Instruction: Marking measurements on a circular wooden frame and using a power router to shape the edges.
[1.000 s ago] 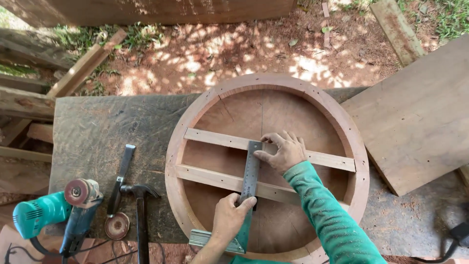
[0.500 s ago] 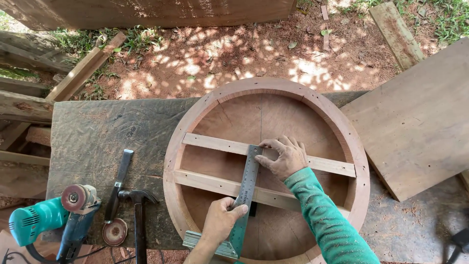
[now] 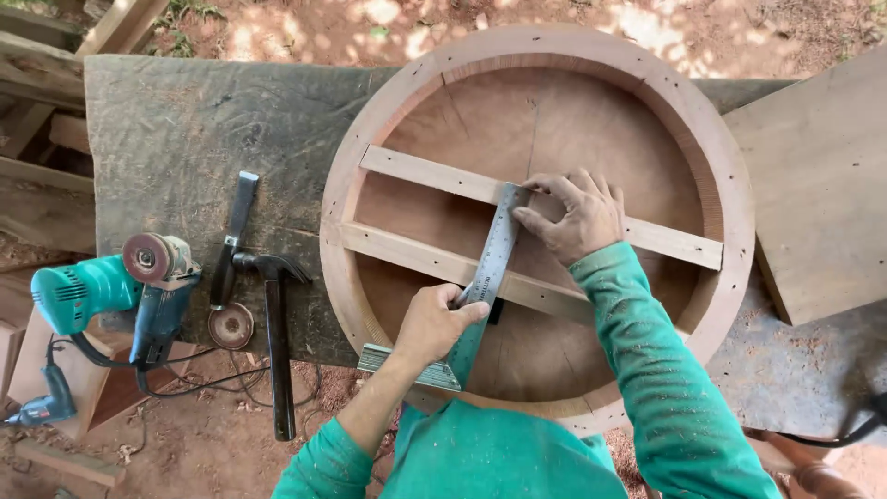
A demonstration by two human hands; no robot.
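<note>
A round wooden frame (image 3: 721,157) lies on a dark worktop, with two pale wooden slats (image 3: 416,171) crossing its inside. A metal carpenter's square (image 3: 494,249) lies across both slats, its blade pointing away from me. My left hand (image 3: 434,323) grips the square near its lower end, over the near slat. My right hand (image 3: 573,217) presses down on the top end of the blade, at the far slat, fingers spread over the steel and the wood.
On the worktop (image 3: 203,120) left of the frame lie a claw hammer (image 3: 274,342), a dark chisel (image 3: 233,236) and a small sanding disc (image 3: 231,325). A teal angle grinder (image 3: 111,291) sits at the left edge. A plywood board (image 3: 822,194) lies on the right.
The view has dropped closer over the frame. Both hands have stayed on the square, with the left hand shifted slightly along its lower end.
</note>
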